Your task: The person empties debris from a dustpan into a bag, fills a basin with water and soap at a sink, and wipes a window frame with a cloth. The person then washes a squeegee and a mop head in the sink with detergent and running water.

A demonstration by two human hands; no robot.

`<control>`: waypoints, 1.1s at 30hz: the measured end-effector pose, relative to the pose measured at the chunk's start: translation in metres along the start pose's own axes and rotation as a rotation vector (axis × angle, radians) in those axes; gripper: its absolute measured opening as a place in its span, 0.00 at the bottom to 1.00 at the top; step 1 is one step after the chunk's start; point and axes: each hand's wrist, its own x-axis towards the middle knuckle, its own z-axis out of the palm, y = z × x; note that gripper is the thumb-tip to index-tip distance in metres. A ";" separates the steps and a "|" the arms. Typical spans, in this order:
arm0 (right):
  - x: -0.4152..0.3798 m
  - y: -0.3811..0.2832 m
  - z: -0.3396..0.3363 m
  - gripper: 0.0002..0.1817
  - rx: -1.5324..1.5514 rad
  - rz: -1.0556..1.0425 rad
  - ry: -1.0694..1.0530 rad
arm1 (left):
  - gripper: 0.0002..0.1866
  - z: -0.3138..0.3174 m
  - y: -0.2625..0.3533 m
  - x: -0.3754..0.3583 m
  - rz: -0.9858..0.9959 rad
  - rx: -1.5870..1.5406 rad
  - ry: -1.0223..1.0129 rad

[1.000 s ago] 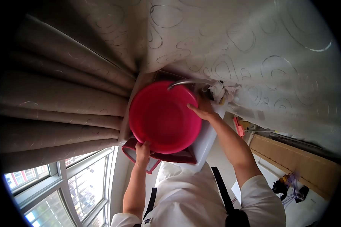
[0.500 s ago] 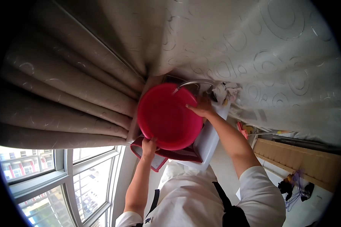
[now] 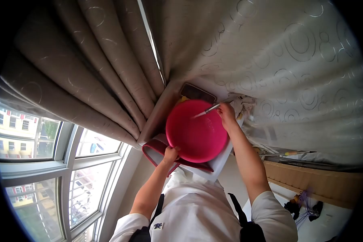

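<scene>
A round pink-red plastic basin (image 3: pixel 195 139) sits over a white sink (image 3: pixel 218 171), its inside facing me. My left hand (image 3: pixel 171 154) is closed on the basin's near-left rim. At the upper right rim, my right hand (image 3: pixel 226 115) has its fingers closed around a thin metal faucet spout (image 3: pixel 212 108), which points into the basin. A pale streak like water shows below its tip, with light specks on the basin's inner wall. Behind my right hand, the rest of the faucet is hidden. A dark red-edged cloth or mat (image 3: pixel 155 149) lies under the basin, beside my left hand.
A dark rectangular tray (image 3: pixel 198 92) lies behind the basin. Crumpled pale cloth (image 3: pixel 243 105) is right of it. Patterned curtains (image 3: pixel 97 68) hang close behind and left, beside a window (image 3: pixel 88 173). At the right are a wooden panel (image 3: pixel 310 179) and a stick-like tool (image 3: pixel 288 153).
My right hand has moved from the basin's rim to the faucet spout, which now points more toward the basin's middle. My left hand stays on the rim. The view has shifted.
</scene>
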 end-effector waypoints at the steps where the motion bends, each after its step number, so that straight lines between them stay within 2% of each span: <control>1: -0.003 0.002 -0.007 0.06 -0.026 -0.013 0.000 | 0.08 -0.001 -0.004 0.002 0.000 0.023 -0.001; 8: -0.040 -0.018 0.004 0.07 -0.158 -0.039 0.065 | 0.08 -0.021 -0.031 0.025 -0.070 0.045 -0.070; 11: -0.039 -0.007 0.007 0.07 -0.208 -0.093 0.066 | 0.07 -0.020 -0.023 0.021 -0.124 -0.087 -0.041; 12: -0.040 -0.003 0.009 0.08 -0.230 -0.099 0.066 | 0.06 -0.017 -0.019 0.016 -0.137 -0.042 0.018; 16: -0.055 0.014 0.010 0.15 -0.285 -0.049 0.091 | 0.06 -0.018 -0.024 0.029 -0.159 0.002 -0.021; 19: -0.087 0.054 -0.013 0.22 -0.919 -0.371 0.386 | 0.06 -0.023 -0.028 0.039 -0.202 0.035 -0.002; 21: -0.109 0.091 -0.042 0.28 -1.317 -0.700 0.634 | 0.07 -0.022 -0.024 0.033 -0.215 -0.004 -0.006; 23: -0.141 0.114 -0.058 0.29 -1.409 -0.650 0.716 | 0.07 -0.023 -0.024 0.034 -0.228 -0.005 -0.014; 26: -0.179 0.125 -0.062 0.26 -0.929 0.021 0.548 | 0.08 -0.027 -0.030 0.042 -0.247 0.021 -0.043; 29: -0.188 0.138 -0.061 0.23 0.067 0.592 0.290 | 0.08 -0.028 -0.030 0.041 -0.263 0.012 -0.064; 32: -0.189 0.158 -0.058 0.26 0.130 0.734 0.218 | 0.08 -0.026 -0.031 0.041 -0.278 -0.024 -0.052; 33: -0.194 0.155 -0.050 0.27 0.013 0.691 0.302 | 0.08 -0.026 -0.032 0.039 -0.278 -0.034 -0.051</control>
